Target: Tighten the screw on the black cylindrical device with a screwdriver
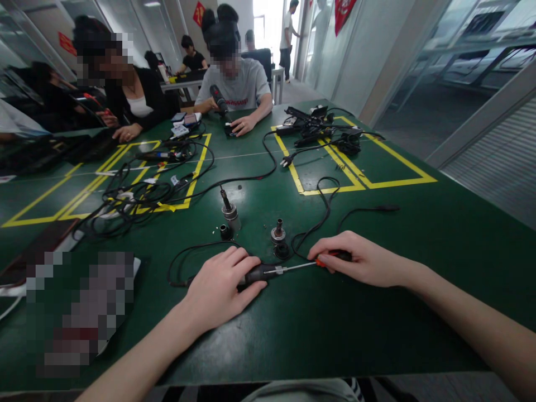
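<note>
On the green table my left hand [224, 285] is wrapped round a dark, corded soldering-iron-like tool handle [260, 272], pressing it to the tabletop. My right hand [347, 258] grips a screwdriver [321, 261] by its red and black handle. The long metal shank points left, and its tip meets the metal end of the dark handle. Just beyond my hands stand a metal motor-like part with a shaft [229, 211] and a smaller metal part with a flange [278, 231]. A black ring [282, 250] and a small black cap [226, 231] lie beside them.
Looped black cables [125, 198] spread over the left, and a black cable [329, 209] lies beyond my right hand. Dark tools with cords [318, 125] are heaped at the back right inside yellow tape. Across the table a person [234, 84] handles a tool; another person sits left.
</note>
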### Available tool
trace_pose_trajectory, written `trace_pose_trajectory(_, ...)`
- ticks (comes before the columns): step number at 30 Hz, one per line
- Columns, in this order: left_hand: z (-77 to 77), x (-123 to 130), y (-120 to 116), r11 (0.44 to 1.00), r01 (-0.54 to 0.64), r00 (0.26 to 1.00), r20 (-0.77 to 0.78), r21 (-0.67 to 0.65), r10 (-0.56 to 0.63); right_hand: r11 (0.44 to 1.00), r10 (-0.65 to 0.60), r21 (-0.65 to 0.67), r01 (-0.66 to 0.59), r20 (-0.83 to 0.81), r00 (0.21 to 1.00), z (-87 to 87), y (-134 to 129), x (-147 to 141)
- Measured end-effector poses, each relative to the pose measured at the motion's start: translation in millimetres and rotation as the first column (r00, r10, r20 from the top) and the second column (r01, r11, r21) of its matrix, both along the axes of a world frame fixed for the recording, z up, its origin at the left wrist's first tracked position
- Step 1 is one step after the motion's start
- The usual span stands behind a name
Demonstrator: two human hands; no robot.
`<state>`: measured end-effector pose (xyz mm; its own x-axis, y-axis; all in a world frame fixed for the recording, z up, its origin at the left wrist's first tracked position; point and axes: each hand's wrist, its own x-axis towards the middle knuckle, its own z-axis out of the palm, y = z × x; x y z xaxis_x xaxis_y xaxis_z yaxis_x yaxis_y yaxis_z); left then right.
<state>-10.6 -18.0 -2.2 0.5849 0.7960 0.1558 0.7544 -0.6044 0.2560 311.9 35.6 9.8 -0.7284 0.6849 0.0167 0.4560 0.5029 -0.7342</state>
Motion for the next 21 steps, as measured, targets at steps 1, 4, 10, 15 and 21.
trace_pose_trajectory(1,0.1,0.0,0.0,1.000,0.000,1.000,0.001,0.001,0.000,1.000,0.003,-0.003,-0.003,-0.010,1.000,-0.1,0.4,0.2)
trace_pose_trajectory(4,0.5,0.2,0.0,1.000,0.001,1.000,0.005,0.003,-0.001,1.000,-0.013,-0.010,0.012,-0.041,0.999,-1.8,1.8,2.1)
trace_pose_trajectory(10,-0.3,0.6,1.0,1.000,0.003,1.000,0.013,-0.001,-0.002,0.999,0.016,0.031,-0.014,-0.063,0.998,-6.1,2.6,5.4)
trace_pose_trajectory(15,-1.7,0.0,1.3,1.000,0.005,1.000,0.021,0.007,-0.005,0.999,0.003,0.041,-0.002,-0.008,1.000,-3.5,-0.1,1.1)
trace_pose_trajectory(21,-0.3,-0.5,0.6,1.000,-0.003,1.000,0.013,-0.008,0.003,1.000,-0.016,0.025,0.015,0.009,1.000,1.2,-1.7,-1.3)
